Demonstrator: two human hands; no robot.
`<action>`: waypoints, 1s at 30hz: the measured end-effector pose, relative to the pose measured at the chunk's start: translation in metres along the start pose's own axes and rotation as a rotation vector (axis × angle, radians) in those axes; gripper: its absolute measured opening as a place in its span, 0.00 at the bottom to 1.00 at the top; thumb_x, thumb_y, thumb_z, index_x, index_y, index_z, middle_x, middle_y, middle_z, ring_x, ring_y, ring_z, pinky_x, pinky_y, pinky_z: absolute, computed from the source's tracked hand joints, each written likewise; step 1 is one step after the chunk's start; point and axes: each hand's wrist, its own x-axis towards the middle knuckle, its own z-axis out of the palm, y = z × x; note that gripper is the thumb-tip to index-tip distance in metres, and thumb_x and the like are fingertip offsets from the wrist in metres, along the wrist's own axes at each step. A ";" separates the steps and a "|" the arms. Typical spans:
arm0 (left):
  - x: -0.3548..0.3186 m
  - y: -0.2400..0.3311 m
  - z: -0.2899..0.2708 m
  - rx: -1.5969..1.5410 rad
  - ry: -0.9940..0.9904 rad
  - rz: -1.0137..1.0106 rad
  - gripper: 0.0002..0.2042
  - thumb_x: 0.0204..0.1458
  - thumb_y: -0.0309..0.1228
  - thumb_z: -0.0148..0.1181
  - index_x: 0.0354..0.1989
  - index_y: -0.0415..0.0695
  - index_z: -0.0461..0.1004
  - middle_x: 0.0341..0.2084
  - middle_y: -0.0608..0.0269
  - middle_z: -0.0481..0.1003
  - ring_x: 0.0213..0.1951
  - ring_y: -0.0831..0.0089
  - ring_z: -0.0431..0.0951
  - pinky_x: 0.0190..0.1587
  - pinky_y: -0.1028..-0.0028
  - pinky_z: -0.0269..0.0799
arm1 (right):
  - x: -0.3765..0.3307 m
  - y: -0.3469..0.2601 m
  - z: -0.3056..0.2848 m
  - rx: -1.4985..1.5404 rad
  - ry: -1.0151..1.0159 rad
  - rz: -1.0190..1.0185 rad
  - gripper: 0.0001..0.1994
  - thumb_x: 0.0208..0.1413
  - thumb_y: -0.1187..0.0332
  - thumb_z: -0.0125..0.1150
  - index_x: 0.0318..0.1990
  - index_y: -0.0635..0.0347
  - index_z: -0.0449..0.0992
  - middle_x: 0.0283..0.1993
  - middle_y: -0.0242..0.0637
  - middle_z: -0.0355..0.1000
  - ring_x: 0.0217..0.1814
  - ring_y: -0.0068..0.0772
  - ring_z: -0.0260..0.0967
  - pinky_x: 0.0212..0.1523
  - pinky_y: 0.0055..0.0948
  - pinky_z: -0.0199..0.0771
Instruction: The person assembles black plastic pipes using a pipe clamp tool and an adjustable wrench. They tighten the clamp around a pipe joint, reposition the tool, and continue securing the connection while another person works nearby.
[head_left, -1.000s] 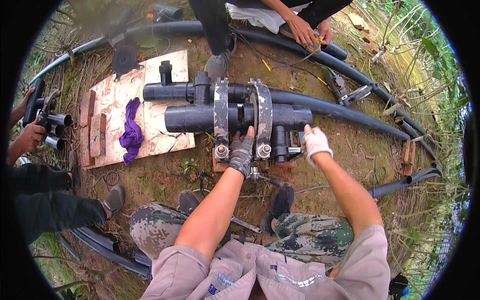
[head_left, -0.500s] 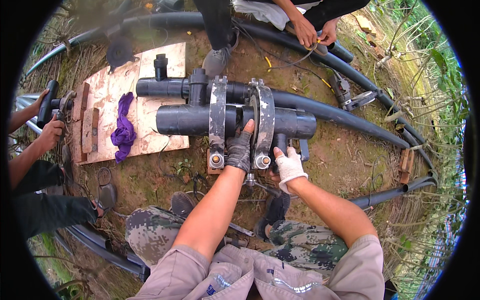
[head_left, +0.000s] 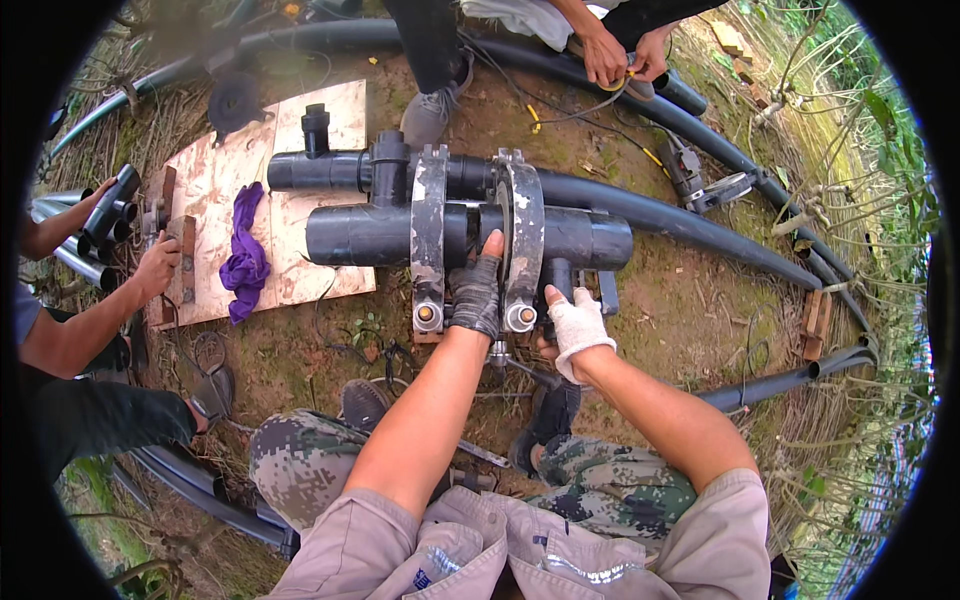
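Observation:
Two black plastic pipe pieces lie end to end in front of me, a left pipe [head_left: 360, 236] and a tee fitting [head_left: 592, 240], with a narrow gap between them. Two worn metal ring clamps [head_left: 428, 225] hold them, one on each side of the gap. My left hand [head_left: 476, 292], in a dark fingerless glove, grips the pipe from below between the clamps; its thumb rests at the gap and its other fingers are mostly hidden. My right hand [head_left: 580, 328], in a white fingerless glove, closes round the tee's short downward branch.
Behind lies a long black pipe [head_left: 640, 215] with a fitting. A purple cloth [head_left: 245, 260] rests on a pale board [head_left: 320, 235] beside bricks [head_left: 181, 260]. A co-worker's hands [head_left: 157, 262] are at left; another person's hands [head_left: 605, 58] handle a cable at the top.
At left, the co-worker's near hand has moved right toward the bricks while the other tilts a black pipe piece. My hands keep their hold; the view has shifted slightly.

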 end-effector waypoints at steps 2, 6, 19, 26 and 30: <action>-0.001 0.000 0.002 0.002 0.012 0.035 0.30 0.51 0.48 0.76 0.52 0.35 0.77 0.43 0.57 0.81 0.40 0.67 0.80 0.43 0.67 0.78 | 0.000 0.001 0.000 -0.011 0.004 0.023 0.37 0.65 0.49 0.61 0.73 0.56 0.52 0.47 0.42 0.72 0.20 0.32 0.70 0.18 0.30 0.72; -0.004 0.002 0.006 0.030 0.023 0.071 0.33 0.49 0.52 0.76 0.51 0.34 0.77 0.41 0.56 0.81 0.36 0.66 0.81 0.39 0.67 0.79 | -0.007 -0.007 0.002 -0.008 0.026 0.032 0.37 0.65 0.48 0.61 0.73 0.57 0.52 0.47 0.43 0.72 0.20 0.33 0.71 0.18 0.30 0.72; -0.026 0.022 0.017 0.267 0.092 0.091 0.36 0.49 0.57 0.72 0.53 0.35 0.78 0.44 0.56 0.82 0.42 0.65 0.81 0.46 0.68 0.76 | 0.001 -0.004 -0.004 0.013 -0.024 0.081 0.41 0.65 0.47 0.60 0.75 0.58 0.48 0.59 0.48 0.68 0.20 0.33 0.72 0.17 0.30 0.73; -0.020 0.017 0.009 0.217 0.062 0.070 0.36 0.49 0.57 0.73 0.52 0.33 0.77 0.45 0.55 0.81 0.42 0.65 0.81 0.47 0.68 0.76 | -0.009 -0.004 -0.013 -0.086 -0.083 0.012 0.38 0.66 0.42 0.55 0.75 0.51 0.51 0.62 0.45 0.66 0.33 0.34 0.77 0.31 0.38 0.79; -0.021 0.023 0.003 0.344 0.040 -0.016 0.35 0.50 0.56 0.74 0.51 0.32 0.77 0.43 0.55 0.81 0.40 0.66 0.80 0.44 0.69 0.77 | -0.001 0.046 -0.048 -0.100 -0.040 -0.013 0.29 0.69 0.39 0.48 0.60 0.55 0.65 0.54 0.45 0.74 0.45 0.39 0.78 0.44 0.44 0.78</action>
